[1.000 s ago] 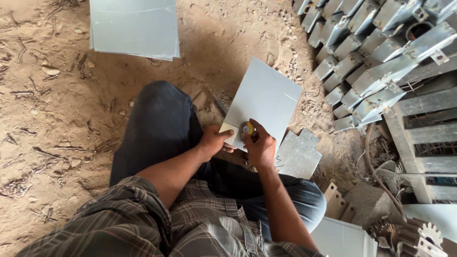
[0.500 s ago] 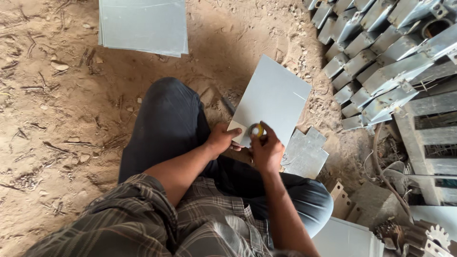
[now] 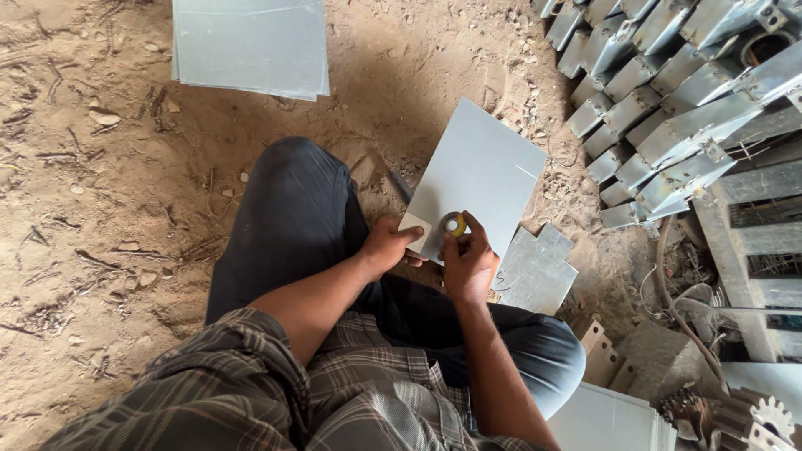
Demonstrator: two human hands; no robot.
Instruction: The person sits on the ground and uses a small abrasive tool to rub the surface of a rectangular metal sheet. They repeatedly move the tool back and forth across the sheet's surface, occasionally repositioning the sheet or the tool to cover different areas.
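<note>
a flat grey square metal sheet (image 3: 480,179) is pinched at its near corner by the left hand (image 3: 386,247), its length running up-right away, while a small yellow ring-shaped roll (image 3: 454,224) is gripped on it by the right hand (image 3: 468,266).

Flat grey metal sheet (image 3: 480,179), tilted on the lap; small yellow-ringed disc (image 3: 454,224) atop.
</note>
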